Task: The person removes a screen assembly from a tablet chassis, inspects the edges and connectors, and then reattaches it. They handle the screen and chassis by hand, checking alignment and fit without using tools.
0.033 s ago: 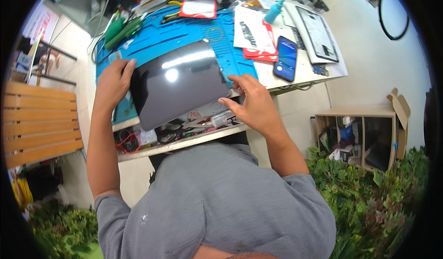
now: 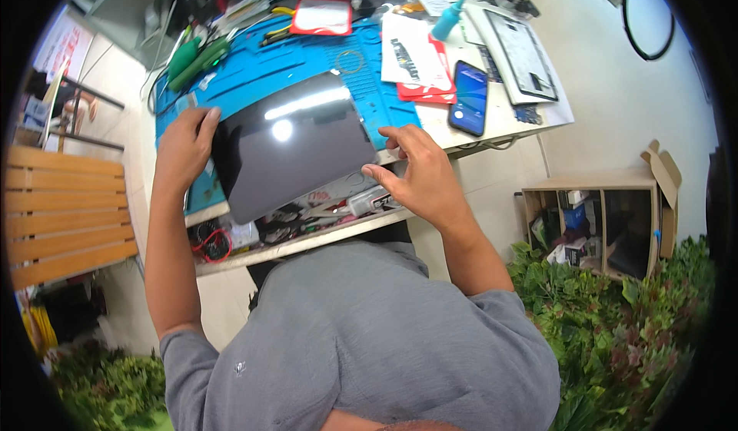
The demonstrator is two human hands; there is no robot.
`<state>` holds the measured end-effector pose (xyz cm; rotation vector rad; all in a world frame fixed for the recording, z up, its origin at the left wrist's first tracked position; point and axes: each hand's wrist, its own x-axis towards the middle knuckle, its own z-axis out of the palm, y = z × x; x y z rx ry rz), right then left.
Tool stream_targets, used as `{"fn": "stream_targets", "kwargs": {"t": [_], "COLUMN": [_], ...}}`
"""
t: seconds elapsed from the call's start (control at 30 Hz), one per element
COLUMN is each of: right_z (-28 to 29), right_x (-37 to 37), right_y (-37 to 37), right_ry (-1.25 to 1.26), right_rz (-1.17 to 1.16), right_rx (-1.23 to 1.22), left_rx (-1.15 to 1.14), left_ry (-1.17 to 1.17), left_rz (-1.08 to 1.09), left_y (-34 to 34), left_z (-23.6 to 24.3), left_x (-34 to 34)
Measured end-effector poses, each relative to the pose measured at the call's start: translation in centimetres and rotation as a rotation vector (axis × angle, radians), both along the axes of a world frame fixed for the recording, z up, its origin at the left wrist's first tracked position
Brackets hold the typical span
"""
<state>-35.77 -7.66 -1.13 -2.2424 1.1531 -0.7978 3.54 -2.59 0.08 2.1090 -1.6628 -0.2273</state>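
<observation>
A large dark glossy tablet (image 2: 292,143) is held tilted above a blue work mat (image 2: 254,74) on the bench. My left hand (image 2: 183,148) grips its left edge, fingers wrapped over the top corner. On the other side, my right hand (image 2: 415,174) pinches the lower right corner between thumb and fingertips. The glass reflects a ceiling light. Below the tablet, an open drawer (image 2: 307,216) holds small parts and cables.
A blue phone (image 2: 469,97), red and white packets (image 2: 415,66), a red pouch (image 2: 321,16) and a teal bottle (image 2: 447,18) lie on the bench. Green tools (image 2: 196,54) sit at back left. A cardboard shelf box (image 2: 607,216), plants (image 2: 630,331) and a wooden bench (image 2: 61,216) stand nearby.
</observation>
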Motion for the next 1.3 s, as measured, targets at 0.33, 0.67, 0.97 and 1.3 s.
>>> {"fn": "stream_targets", "kwargs": {"t": [0.33,0.67,0.97,1.3], "right_z": [-0.6,-2.9,1.2,1.1], "right_x": [-8.7,-9.4,-10.0,-9.0], "right_y": [-1.8,-3.2,-6.2,-3.7], "right_ry": [0.287,0.308,0.335,0.257], "right_rz": [-0.426,-0.416,-0.549,-0.453], "right_rx": [-0.367,-0.292,-0.352,-0.400], "left_rx": [-0.084,-0.063,-0.122,-0.132], "left_ry": [0.131,0.138,0.115,0.136], "left_rz": [0.024,0.040,0.025,0.030], "left_y": [0.7,0.9,1.0,0.8], "left_z": [-0.9,-0.9,-1.0,-0.9], "left_x": [0.1,0.3,0.2,0.0]}}
